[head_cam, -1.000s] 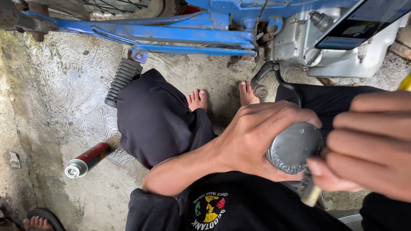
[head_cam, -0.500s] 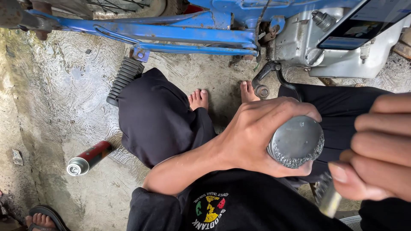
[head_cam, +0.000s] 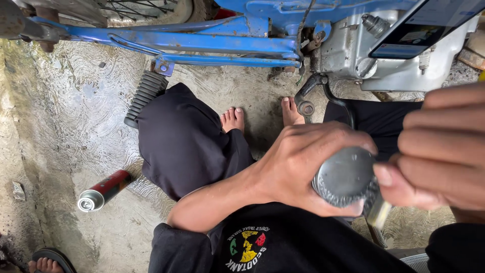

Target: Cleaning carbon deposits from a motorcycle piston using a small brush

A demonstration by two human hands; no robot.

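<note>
Left hand [head_cam: 303, 169] wrapped tight round a round grey metal cap with a knurled rim [head_cam: 346, 178], held up at lap height; right hand [head_cam: 437, 151] pinching a slim pale rod-like piece [head_cam: 378, 215] right beside it. Risky: a slip drops the part onto wet concrete floor [head_cam: 76, 116], maybe rolling toward the red spray can [head_cam: 103, 189] or under the blue motorcycle frame [head_cam: 202, 43].

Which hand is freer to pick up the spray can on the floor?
Right hand: its fingers only touch the round metal part, which the left hand grips. The spray can lies leftward, though.
</note>
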